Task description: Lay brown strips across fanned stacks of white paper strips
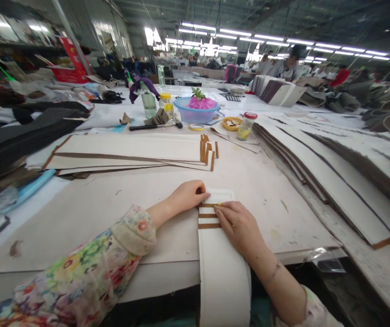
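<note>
A long white panel [224, 272] of fabric or leather lies in front of me, hanging over the table's front edge. Several brown bands [210, 225] cross it near its far end. My left hand [192, 195] is closed in a pinch at the panel's left edge, just above the topmost band; what its fingertips grip is hidden. My right hand [241, 223] rests over the panel's right side. Its fingers are pressed together at the topmost band's right end, where a tiny yellow bit [219, 204] shows at the fingertips, too small to name.
White panels with brown ends [130, 147] lie stacked beyond my hands. More long panels [331, 181] overlap at right. Behind stand a blue basin [195, 113], a red-lidded jar [247, 126], a yellow dish [232, 123] and a black-handled brush [152, 127]. A person [288, 63] is farther back.
</note>
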The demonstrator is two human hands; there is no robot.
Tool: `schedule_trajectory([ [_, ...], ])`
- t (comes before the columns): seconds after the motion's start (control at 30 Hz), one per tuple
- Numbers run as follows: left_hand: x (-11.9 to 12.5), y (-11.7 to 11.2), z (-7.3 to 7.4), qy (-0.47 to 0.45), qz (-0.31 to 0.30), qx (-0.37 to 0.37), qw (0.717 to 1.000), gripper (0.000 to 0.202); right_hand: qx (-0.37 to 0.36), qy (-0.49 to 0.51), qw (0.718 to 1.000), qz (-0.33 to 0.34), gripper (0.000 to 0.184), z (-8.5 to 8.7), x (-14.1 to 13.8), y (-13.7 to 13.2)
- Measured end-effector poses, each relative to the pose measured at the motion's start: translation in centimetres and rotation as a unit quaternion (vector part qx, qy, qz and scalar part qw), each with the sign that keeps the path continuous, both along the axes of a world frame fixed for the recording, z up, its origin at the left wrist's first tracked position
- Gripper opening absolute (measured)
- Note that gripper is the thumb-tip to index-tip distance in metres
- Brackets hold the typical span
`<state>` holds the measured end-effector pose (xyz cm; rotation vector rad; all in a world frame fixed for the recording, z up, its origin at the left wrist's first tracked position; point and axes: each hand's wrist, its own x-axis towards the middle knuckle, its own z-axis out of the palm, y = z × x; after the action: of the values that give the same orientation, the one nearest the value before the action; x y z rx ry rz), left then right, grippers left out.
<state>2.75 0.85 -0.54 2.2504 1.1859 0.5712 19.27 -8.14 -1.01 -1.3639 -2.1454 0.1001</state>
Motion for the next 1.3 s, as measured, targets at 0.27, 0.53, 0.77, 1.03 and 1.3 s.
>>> schedule_trajectory([
  [0.27, 1.5, 1.1, 1.8, -0.052, -0.056, -0.149, 0.986, 0.026, 0.006, 0.011, 1.0, -0.017, 0.022, 0.2, -0.1, -0.4],
  [0.53, 5.7, 1.8, 2.5, -0.096, -0.157, -0.223, 0.957, 0.034, -0.011, 0.011, 1.0, -0.022, 0.022, 0.4, -0.1, -0.4],
  [0.77, 4.8, 2.2, 1.1, 0.016, -0.146, -0.138, 0.979, 0.031, -0.004, -0.008, 1.0, -0.027, 0.022, 0.2, -0.2, -0.5],
  [1.03, 5.2, 1.2, 1.2, 0.077, -0.159, -0.014, 0.984, 0.025, 0.009, -0.034, 0.999, -0.042, 0.026, 0.4, -0.1, -0.8],
  [1.3, 5.1, -0.2, 2.1, 0.119, -0.177, 0.075, 0.974, 0.017, -0.004, -0.03, 0.999, -0.044, 0.024, 0.0, -0.1, -0.9],
])
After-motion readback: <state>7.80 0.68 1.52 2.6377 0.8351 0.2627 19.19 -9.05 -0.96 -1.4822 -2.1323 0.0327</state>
